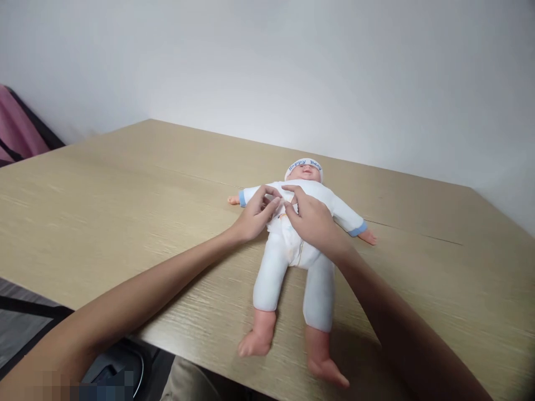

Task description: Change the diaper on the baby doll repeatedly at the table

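Head view: left hand (254, 216) and right hand (314, 221), fingers bent, nearly meet over a doll (273, 264) face-up on the table (125, 195), partly hiding its diaper (293, 242); whether they grip it cannot be told.

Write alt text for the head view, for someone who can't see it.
A person's left hand and right hand meet at the upper part of a white diaper on a baby doll, which lies face up with its feet towards the person. The doll wears white clothes with blue cuffs and a lettered cap, on a wooden table.
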